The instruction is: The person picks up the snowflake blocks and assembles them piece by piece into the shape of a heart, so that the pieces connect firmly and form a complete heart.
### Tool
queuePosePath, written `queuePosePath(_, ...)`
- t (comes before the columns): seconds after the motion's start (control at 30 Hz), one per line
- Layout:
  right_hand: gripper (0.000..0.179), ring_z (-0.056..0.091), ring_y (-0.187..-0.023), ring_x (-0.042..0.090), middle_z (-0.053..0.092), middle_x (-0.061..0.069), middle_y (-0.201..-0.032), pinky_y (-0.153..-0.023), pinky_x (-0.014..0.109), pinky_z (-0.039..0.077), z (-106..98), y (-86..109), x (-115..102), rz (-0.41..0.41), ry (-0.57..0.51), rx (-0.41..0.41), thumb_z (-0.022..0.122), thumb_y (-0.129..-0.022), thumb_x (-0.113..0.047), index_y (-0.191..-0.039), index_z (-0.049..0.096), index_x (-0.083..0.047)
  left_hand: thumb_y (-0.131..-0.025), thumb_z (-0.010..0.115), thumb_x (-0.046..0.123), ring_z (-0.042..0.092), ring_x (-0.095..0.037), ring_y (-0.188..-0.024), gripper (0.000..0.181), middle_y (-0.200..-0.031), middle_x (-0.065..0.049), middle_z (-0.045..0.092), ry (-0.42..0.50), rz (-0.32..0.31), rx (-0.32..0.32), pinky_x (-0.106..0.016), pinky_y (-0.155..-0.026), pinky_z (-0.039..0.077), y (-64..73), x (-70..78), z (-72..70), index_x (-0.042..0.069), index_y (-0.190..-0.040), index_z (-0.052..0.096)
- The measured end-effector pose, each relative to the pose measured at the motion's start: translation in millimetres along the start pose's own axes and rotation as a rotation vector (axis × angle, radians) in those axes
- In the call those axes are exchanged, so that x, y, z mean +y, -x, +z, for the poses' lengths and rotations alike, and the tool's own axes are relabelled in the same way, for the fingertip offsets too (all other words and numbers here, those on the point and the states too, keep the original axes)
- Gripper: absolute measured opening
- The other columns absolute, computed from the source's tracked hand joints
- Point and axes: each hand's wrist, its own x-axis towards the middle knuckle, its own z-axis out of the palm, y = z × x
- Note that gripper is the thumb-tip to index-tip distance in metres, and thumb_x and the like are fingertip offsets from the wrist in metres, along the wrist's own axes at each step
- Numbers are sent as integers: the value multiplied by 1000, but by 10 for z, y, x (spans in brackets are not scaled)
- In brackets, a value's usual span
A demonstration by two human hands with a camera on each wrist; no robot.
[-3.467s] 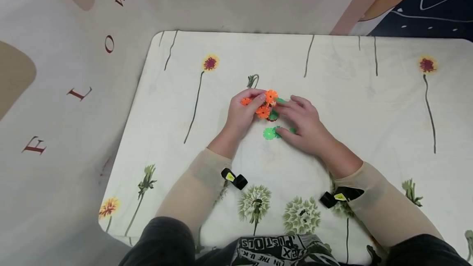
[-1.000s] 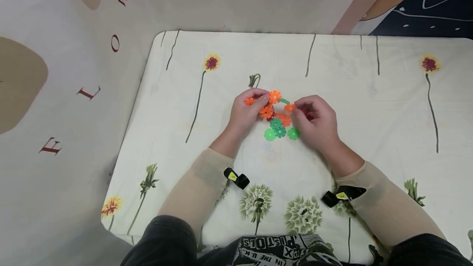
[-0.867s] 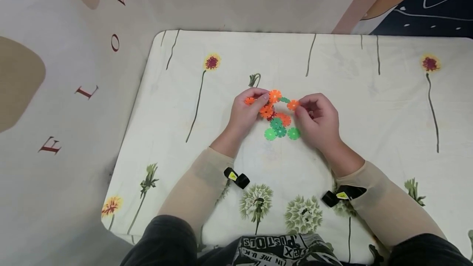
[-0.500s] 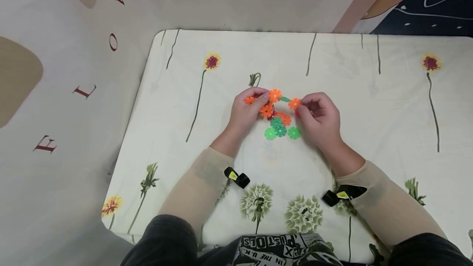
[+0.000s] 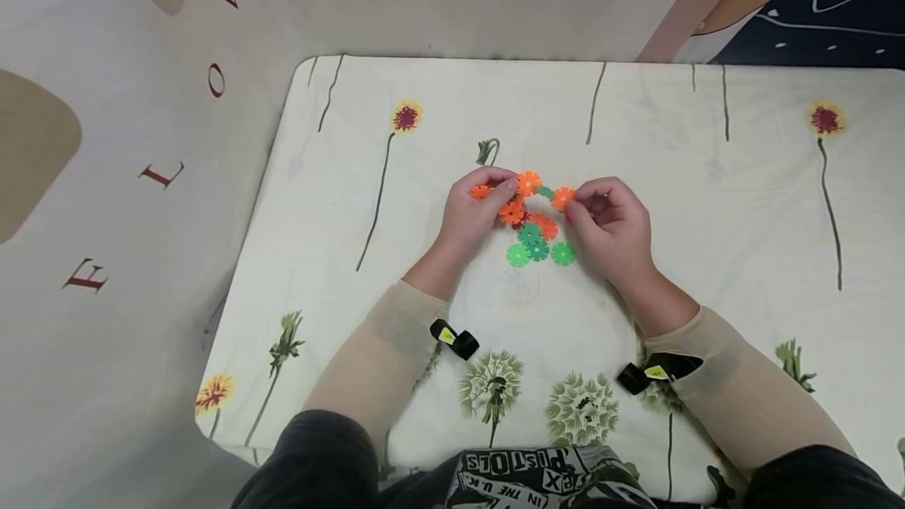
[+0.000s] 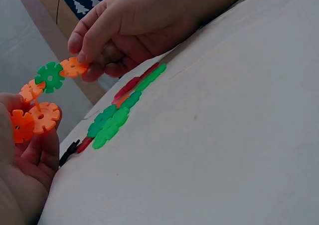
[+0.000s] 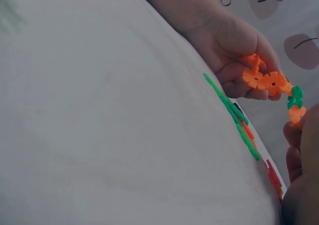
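My left hand (image 5: 463, 210) grips a joined cluster of orange notched plastic discs (image 6: 44, 117), the snowflake-shaped building kind. From that cluster a green disc (image 6: 50, 77) leads to one more orange disc (image 5: 562, 198), forming a chain held above the table. My right hand (image 5: 615, 230) pinches this end disc between thumb and fingers. In the left wrist view the chain looks linked from hand to hand. Below it lie loose discs: bright green ones (image 5: 518, 255), darker green ones (image 5: 529, 234), an orange one (image 5: 544, 226) and red ones, partly covered.
A white cloth with printed flowers covers the table (image 5: 537, 313). Some red pieces (image 6: 127, 88) lie beneath the right hand in the left wrist view. Behind the table's far edge hangs a patterned curtain (image 5: 530, 6).
The right hand was spread over the pieces; now it pinches the orange end disc and has shifted slightly right and away from me. The left hand keeps its grip almost in place.
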Motion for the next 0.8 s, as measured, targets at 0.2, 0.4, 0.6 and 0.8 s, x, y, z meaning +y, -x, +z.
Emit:
queuePosePath(0.2,13,70,-78,13,68,22,-91,-72,22,58,-1,3,5,9,-7,3,72,-92,11,-100,63,18,-104,72,16,61,-19,-104,14,-109,-3,71,-22,5,-12,-28,-86,56,0,1,-11,7,-113,78)
queuePosePath(0.4,8,69,-75,12,69,23,-88,-71,21,57,0,3,21,17,-13,18,71,-89,17,-96,65,17,-104,72,16,61,-19,-103,13,-107,-3,71,-38,26,-35,-29,-88,55,-6,-2,-31,6,-111,78)
queuePosePath(0.6,6,71,-79,11,71,23,-90,-74,22,58,-18,6,2,19,18,23,70,-88,19,-92,67,16,-104,73,18,64,-17,-103,14,-103,-3,74,-98,90,-59,-29,-94,53,7,-22,-25,6,-109,79)
queuePosePath(0.8,3,73,-80,11,73,22,-91,-75,21,58,-42,24,-10,30,34,17,72,-90,13,-90,69,14,-104,73,19,65,-16,-106,15,-107,-1,76,-142,100,-74,-29,-95,55,34,-23,-8,7,-111,79)
